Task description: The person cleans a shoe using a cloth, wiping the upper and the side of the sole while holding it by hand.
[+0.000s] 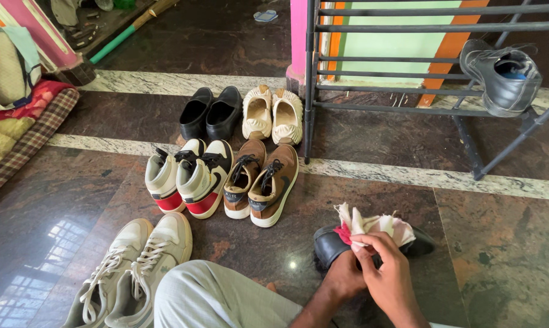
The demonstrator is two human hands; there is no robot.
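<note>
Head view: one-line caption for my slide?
Right hand presses a rag on a black shoe steadied by the left hand; shoe pairs line the floor.

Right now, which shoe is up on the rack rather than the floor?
The grey shoe, alone on the metal rack at upper right. Every other pair sits on the floor.

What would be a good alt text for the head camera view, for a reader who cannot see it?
A seated person's right hand presses a white and pink cloth onto a black shoe on the dark stone floor, with the left hand at the shoe. Five pairs of shoes lie in front, and a grey pair sits on a metal rack.
</note>
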